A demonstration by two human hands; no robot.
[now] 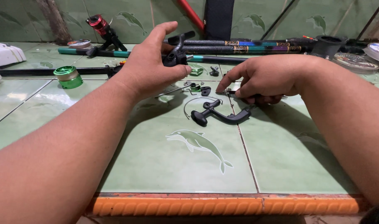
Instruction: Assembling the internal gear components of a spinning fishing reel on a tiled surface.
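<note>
Fishing-reel body (175, 53), black and stripped of its parts, sits clenched in the left hand (150, 62), held up just above the green tiled tabletop (156, 166) with the thumb stretched over its top. The work looks to be at the stage of picking loose parts for the reel. By my reading, the next move calls for a fine pinch and a steady lift, since the pieces are small and lie close together.

Behind the hands, several fishing rods (239, 45) lie across the back of the tabletop, closing off room that way. A black crank handle (216, 114) lies just below the right hand (266, 79), with a thin wire loop (193, 101) beside it. The right hand rests on the tiles, its fingers (233, 76) closed around a thin metal tool or pin (222, 92); which one I cannot tell. A green spool (68, 77) stands well apart to the left. Small green and black parts (196, 71) are scattered between the two hands.

The near half of the tabletop, with its dolphin tile, gives open room for moving, up to the orange edge trim (222, 205), where a rolling part could drop off.
</note>
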